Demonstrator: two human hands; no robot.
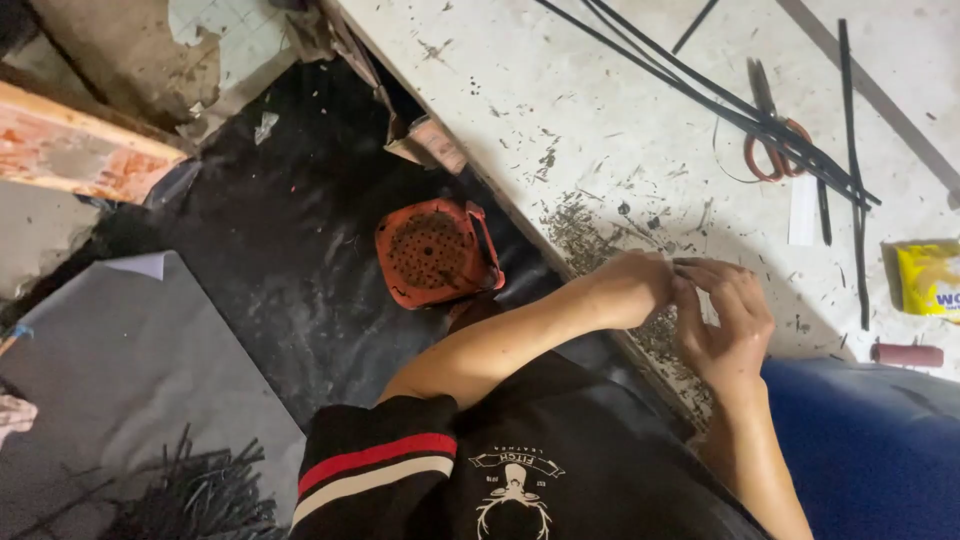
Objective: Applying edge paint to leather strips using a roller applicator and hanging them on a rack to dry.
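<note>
Looking down from my head, I see my left hand point(630, 288) and my right hand point(725, 320) meeting at the edge of the pale, scuffed worktable point(600, 90). My fingers are curled in and pressed together, tips of both hands touching each other, pinching something very small and thin between them; I cannot tell what it is, since my fingers cover it. Right under my hands lies a scatter of dark trimmings point(590, 235), spreading along the table edge.

Farther up the table, well apart from my hands, a bundle of long black strips point(690, 85) runs slantwise, and a pair of orange-handled scissors point(770, 135) lies beneath them, touching the strips. One more black strip point(858, 230) lies almost straight up and down beside a small white slip point(803, 210). At the right edge sits a yellow packet point(930, 280); whether it is open and what is in it I cannot tell. Just below it lies a short dark red cylinder point(905, 354).

On the dark floor left of the table stands an orange-red round container point(435, 252) with a perforated inside; it looks to hold nothing but grime. A grey sheet point(120, 370) lies at lower left with a heap of black cut strips point(190, 495) on its near end.
</note>
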